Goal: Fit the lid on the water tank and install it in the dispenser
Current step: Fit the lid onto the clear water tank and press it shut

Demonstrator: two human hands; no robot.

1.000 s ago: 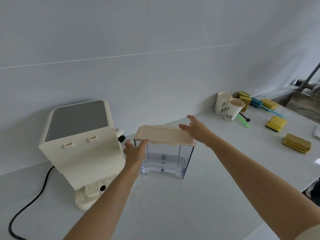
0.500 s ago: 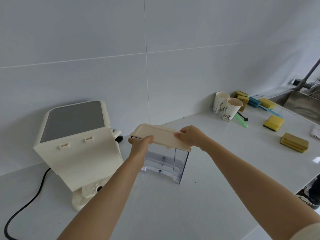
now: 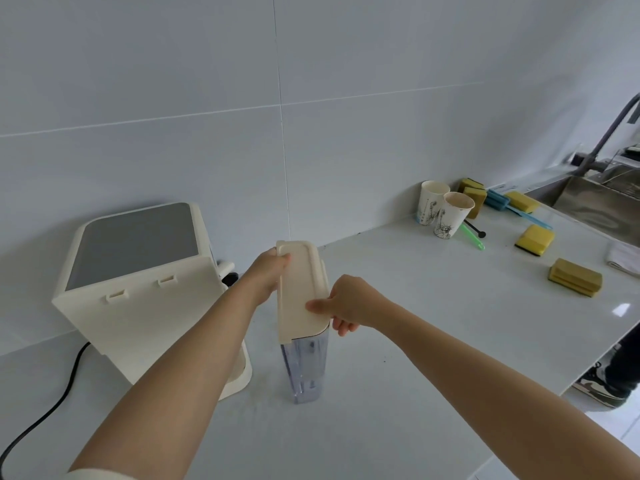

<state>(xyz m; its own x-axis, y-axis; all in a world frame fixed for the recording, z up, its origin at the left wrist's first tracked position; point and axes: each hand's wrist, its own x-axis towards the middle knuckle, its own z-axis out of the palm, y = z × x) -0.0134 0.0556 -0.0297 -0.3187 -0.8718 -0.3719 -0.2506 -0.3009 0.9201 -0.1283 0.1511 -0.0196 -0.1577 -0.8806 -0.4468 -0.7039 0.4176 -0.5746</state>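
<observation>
Risks, biggest first:

Dispenser [image 3: 138,292] sits on the counter [image 3: 433,306] at 9 o'clock from the water tank [image 3: 304,368], just beside it, rear panel with two slots facing the camera. Likely failure at install: tank goes in skewed and misses the slots or the base port. Power cord [image 3: 52,403] trails off at 7 o'clock, clear of the work.

Tank stands upright on the counter, narrow face toward the camera. Tall, slim footprint, so a sideways push on top could tip it, most likely toward 3 o'clock where nothing backs it.

Lid [image 3: 299,289] lies on top of the tank. Near end looks down on the rim; can't tell if the far end is seated. If one end rides high, pressing could pop it off.

Hands:
- Left hand [image 3: 266,275]: fingers curled on the far left edge of the lid at 11 o'clock, partly closed, gripping it.
- Right hand [image 3: 349,303]: thumb on top near the close corner, fingers wrapped under the right edge, pinching the lid, possibly the tank rim too.

Paper cups [image 3: 443,213] and sponges [image 3: 535,239] at 2 o'clock, well apart, not a factor.
</observation>
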